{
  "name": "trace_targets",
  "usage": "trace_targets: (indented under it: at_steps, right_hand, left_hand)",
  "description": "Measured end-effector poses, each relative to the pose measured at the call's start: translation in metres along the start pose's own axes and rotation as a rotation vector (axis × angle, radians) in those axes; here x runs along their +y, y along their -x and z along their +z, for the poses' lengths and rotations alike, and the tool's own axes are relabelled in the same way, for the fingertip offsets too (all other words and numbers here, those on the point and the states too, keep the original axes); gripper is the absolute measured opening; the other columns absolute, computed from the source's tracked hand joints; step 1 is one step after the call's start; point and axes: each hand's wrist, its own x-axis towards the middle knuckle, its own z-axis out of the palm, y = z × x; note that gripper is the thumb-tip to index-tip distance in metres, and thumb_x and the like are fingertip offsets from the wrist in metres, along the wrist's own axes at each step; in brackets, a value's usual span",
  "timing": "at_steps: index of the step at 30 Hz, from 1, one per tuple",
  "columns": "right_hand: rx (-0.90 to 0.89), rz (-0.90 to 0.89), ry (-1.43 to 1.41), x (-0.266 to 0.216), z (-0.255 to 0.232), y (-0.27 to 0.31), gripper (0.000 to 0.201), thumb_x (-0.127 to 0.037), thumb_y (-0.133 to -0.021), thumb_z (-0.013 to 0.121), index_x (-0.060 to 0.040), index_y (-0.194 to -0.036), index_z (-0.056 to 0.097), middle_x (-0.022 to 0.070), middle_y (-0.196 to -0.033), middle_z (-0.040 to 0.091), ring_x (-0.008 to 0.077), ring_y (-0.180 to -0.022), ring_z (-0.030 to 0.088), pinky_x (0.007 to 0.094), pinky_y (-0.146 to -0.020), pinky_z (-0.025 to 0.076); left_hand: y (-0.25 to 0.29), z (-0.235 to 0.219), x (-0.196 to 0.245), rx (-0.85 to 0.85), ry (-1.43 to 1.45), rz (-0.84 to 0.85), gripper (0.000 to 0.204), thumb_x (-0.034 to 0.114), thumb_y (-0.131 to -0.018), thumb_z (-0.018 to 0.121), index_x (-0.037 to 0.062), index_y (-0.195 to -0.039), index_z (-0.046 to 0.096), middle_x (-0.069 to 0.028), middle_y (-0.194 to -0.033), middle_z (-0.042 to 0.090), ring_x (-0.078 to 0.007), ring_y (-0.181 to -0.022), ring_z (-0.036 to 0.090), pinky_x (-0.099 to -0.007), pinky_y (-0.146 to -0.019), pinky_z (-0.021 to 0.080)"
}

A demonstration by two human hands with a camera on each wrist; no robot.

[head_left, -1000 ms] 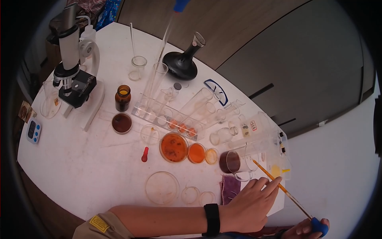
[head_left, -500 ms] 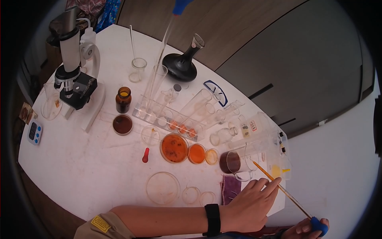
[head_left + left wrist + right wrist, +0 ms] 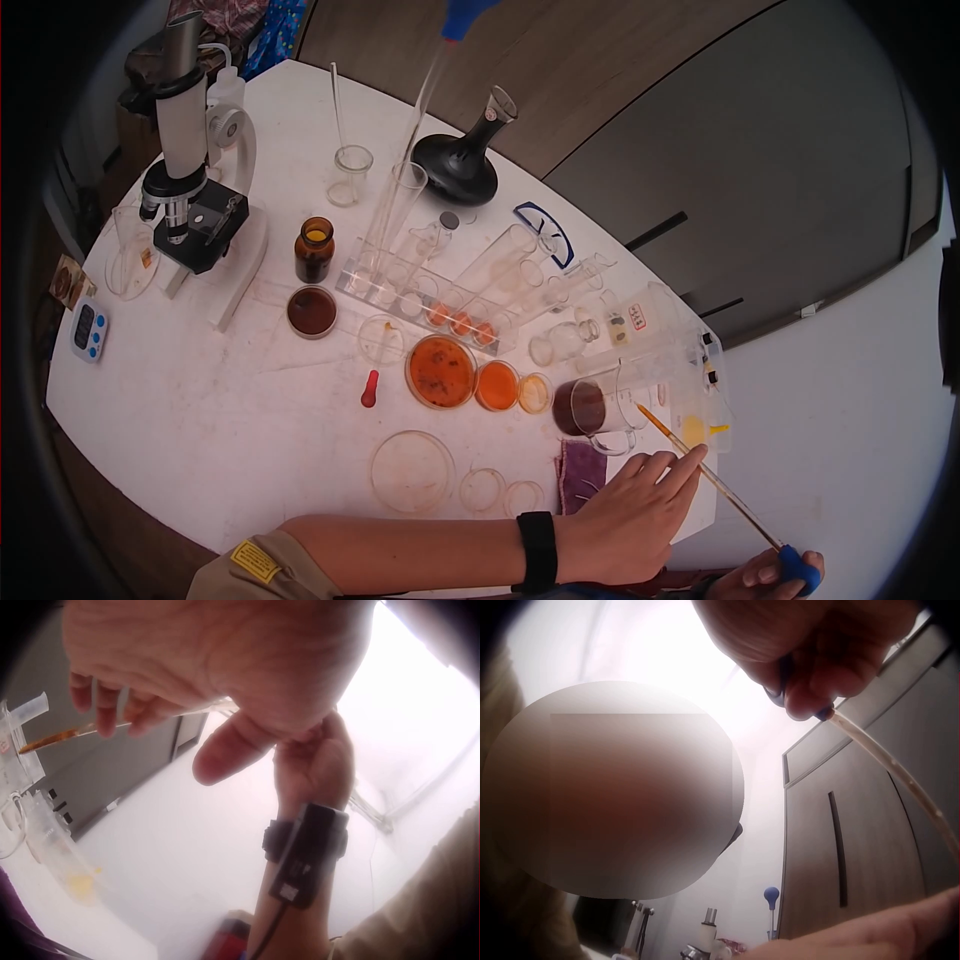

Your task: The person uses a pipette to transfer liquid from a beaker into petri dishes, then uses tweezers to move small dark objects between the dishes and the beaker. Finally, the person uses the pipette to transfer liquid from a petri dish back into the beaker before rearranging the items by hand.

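Observation:
My right hand (image 3: 762, 578) grips the blue rubber bulb of a long glass dropper (image 3: 735, 503) at the lower right of the head view. Orange liquid fills the dropper toward its tip, which points up-left at the rim of a clear glass beaker with a handle (image 3: 612, 443). My left hand (image 3: 628, 518) reaches across from the left, black strap on its wrist, with its extended fingertips along the dropper's shaft. In the left wrist view its thumb (image 3: 232, 750) stands apart from the shaft. Dark liquid (image 3: 576, 408) shows beside and through the beaker.
Dishes with orange contents (image 3: 441, 371) stand in front of a clear test tube rack (image 3: 420, 305). A red-bulbed dropper (image 3: 370, 388) and shallow clear dishes (image 3: 412, 472) lie nearer. Farther left are a brown bottle (image 3: 314, 250) and a microscope (image 3: 185, 135). A purple cloth (image 3: 580, 475) lies beside my left hand.
The head view has shifted slightly, so the table's objects sit a little farther right in it. Both hands and the dropper stay almost still.

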Motion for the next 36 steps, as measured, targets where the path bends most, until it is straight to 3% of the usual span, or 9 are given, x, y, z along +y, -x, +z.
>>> trace_targets:
  at_steps: [15,33,36]
  right_hand:
    - [0.055,-0.005,-0.027,0.005,-0.009,0.005,0.03,-0.018,-0.099,0.053,0.0095,-0.111,0.056,0.0089,-0.054,0.053,0.0126,-0.038,0.034,0.0241,-0.039,0.032]
    - [0.144,-0.049,-0.004,0.003,-0.009,0.008,0.028,-0.017,-0.099,0.052,0.0097,-0.108,0.056,0.0098,-0.053,0.051,0.0135,-0.037,0.033,0.0248,-0.037,0.028]
    - [0.071,-0.116,-0.06,0.0,-0.015,0.008,0.028,-0.017,-0.099,0.052,0.009,-0.107,0.057,0.0102,-0.053,0.052,0.0131,-0.037,0.032,0.0247,-0.037,0.028]
  left_hand:
    - [0.0,-0.001,0.001,-0.037,-0.003,-0.009,0.069,0.011,-0.076,0.061,-0.0244,-0.131,0.039,-0.035,-0.148,0.031,-0.0349,-0.114,0.046,-0.0405,-0.1,0.038]
    - [0.001,-0.002,0.004,-0.012,0.027,0.012,0.066,0.007,-0.076,0.055,-0.0256,-0.131,0.038,-0.0351,-0.148,0.03,-0.0359,-0.113,0.046,-0.0417,-0.1,0.037]
    - [0.0,-0.003,0.006,-0.008,0.032,0.02,0.065,0.006,-0.076,0.053,-0.0257,-0.131,0.038,-0.0352,-0.147,0.031,-0.0364,-0.113,0.046,-0.0424,-0.101,0.037]
